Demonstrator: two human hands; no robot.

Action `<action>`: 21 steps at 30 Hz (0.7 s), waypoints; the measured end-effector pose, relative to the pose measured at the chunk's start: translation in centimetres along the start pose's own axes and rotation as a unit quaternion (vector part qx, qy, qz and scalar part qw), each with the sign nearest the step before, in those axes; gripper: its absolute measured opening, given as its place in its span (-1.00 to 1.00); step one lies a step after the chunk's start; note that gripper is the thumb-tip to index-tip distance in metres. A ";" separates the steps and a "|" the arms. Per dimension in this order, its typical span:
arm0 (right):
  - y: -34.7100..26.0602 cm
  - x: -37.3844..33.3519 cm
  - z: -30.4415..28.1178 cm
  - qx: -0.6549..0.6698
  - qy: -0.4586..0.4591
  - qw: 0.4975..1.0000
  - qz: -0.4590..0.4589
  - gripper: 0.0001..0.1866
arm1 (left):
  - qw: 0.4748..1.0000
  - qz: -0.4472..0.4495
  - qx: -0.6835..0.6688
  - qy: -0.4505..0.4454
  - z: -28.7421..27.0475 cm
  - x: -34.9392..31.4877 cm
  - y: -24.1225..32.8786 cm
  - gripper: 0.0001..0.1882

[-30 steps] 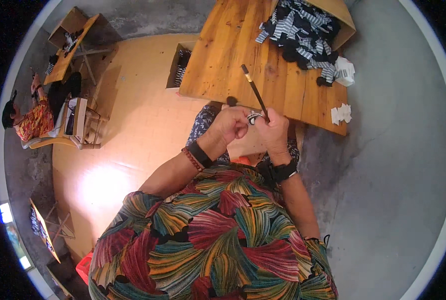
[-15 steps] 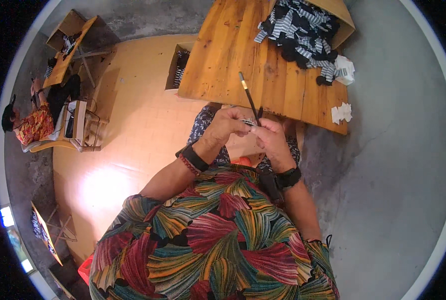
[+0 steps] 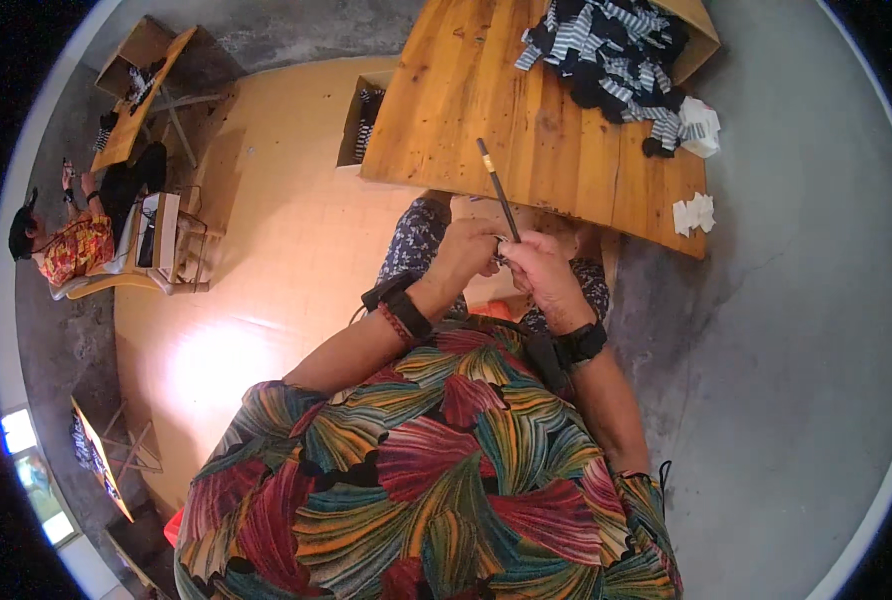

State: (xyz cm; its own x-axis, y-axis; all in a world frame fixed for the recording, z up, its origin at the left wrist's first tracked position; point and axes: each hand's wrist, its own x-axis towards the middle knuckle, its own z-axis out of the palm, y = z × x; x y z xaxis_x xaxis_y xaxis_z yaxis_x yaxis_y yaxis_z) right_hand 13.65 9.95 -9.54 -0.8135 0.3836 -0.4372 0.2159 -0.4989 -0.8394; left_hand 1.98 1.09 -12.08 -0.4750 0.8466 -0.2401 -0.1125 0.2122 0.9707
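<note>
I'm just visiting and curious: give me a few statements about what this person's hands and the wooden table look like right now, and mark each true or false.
1. Both hands, the left hand and the right hand, meet close together in front of the person. True.
2. The thin dark stick with a pale tip lies flat on the floor. False: it rises from between the hands, over the wooden plank table.
3. A heap of black-and-white striped cloth sits on the table's far end. True.
4. The right wrist is bare. False: it wears a black wrist strap.
</note>
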 end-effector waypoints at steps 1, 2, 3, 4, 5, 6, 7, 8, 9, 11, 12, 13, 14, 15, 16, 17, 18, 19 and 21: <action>-0.2 -0.2 0.2 0.001 0.000 1.000 0.002 -0.85 | 0.988 -0.090 -0.124 -0.011 -0.1 -0.1 0.2 -0.80; -0.6 -0.3 0.3 -0.030 0.004 1.000 -0.001 -0.86 | 0.988 -0.090 -0.125 -0.010 -0.3 -0.1 0.5 -0.80; -0.9 -0.4 0.4 -0.061 0.008 0.998 -0.004 -0.87 | 0.988 -0.088 -0.124 -0.007 -0.5 -0.2 0.7 -0.82; -1.1 -0.4 0.8 -0.061 0.007 0.998 -0.003 -0.87 | 0.989 -0.086 -0.122 -0.005 -0.8 -0.3 1.1 -0.84; -1.3 -0.5 1.1 -0.077 0.021 0.994 -0.077 -0.86 | 0.989 -0.085 -0.123 -0.005 -0.8 -0.5 1.7 -0.84; -1.4 -0.5 1.3 -0.092 0.035 0.984 -0.151 -0.84 | 0.989 -0.054 -0.137 -0.003 -0.8 -0.8 2.4 -0.85; -1.3 -0.3 1.0 -0.093 0.035 0.983 -0.151 -0.84 | 0.988 -0.023 -0.151 -0.001 -0.9 -1.0 2.8 -0.86; -1.1 -0.1 0.7 -0.138 0.050 0.976 -0.158 -0.84 | 0.988 -0.022 -0.151 0.001 -1.1 -0.9 2.7 -0.86; -1.1 0.0 0.6 -0.183 0.065 0.967 -0.165 -0.83 | 0.987 -0.029 -0.156 -0.007 -1.5 -0.9 2.5 -0.88; -1.6 -0.2 1.4 -0.192 0.069 0.961 -0.189 -0.84 | 0.986 -0.036 -0.161 -0.015 -2.2 -0.8 1.8 -0.90; -1.8 -0.3 1.9 -0.201 0.075 0.953 -0.212 -0.84 | 0.974 -0.074 -0.215 -0.020 -2.5 -0.9 1.4 -0.89; -1.1 0.0 1.8 -0.201 0.076 0.953 -0.212 -0.84 | 0.957 -0.111 -0.268 -0.025 -2.8 -1.0 1.0 -0.87; -0.5 0.5 1.7 -0.222 0.082 0.940 -0.245 -0.82 | 0.957 -0.109 -0.268 -0.024 -2.8 -1.1 0.8 -0.87; -0.1 0.9 1.7 -0.242 0.089 0.926 -0.277 -0.79 | 0.942 -0.118 -0.313 -0.020 -2.8 -1.2 0.7 -0.87; 0.3 1.1 1.5 -0.243 0.088 0.925 -0.278 -0.79 | 0.925 -0.126 -0.358 -0.016 -2.8 -1.3 0.6 -0.87; -0.3 0.9 2.1 -0.285 0.109 0.899 -0.314 -0.79 | 0.925 -0.124 -0.359 -0.016 -2.8 -1.4 1.0 -0.87; -0.7 0.7 2.5 -0.325 0.129 0.869 -0.349 -0.78 | 0.906 -0.152 -0.394 -0.021 -2.8 -1.6 1.6 -0.87; -0.9 0.6 2.6 -0.326 0.128 0.869 -0.350 -0.78 | 0.885 -0.181 -0.429 -0.027 -2.9 -1.7 2.1 -0.88; -1.2 0.3 2.6 -0.317 0.127 0.885 -0.316 -0.79 | 0.883 -0.179 -0.431 -0.051 -2.9 -2.0 2.6 -0.87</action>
State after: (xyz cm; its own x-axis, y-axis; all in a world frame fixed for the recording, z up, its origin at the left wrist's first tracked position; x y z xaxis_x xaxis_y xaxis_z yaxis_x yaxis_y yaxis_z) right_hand 11.71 8.64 -7.78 -0.7495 0.6331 0.1935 0.0868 0.3838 -0.9194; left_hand 0.08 -1.47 -9.07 -0.1977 0.8498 -0.4886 -0.8826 0.0625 0.4659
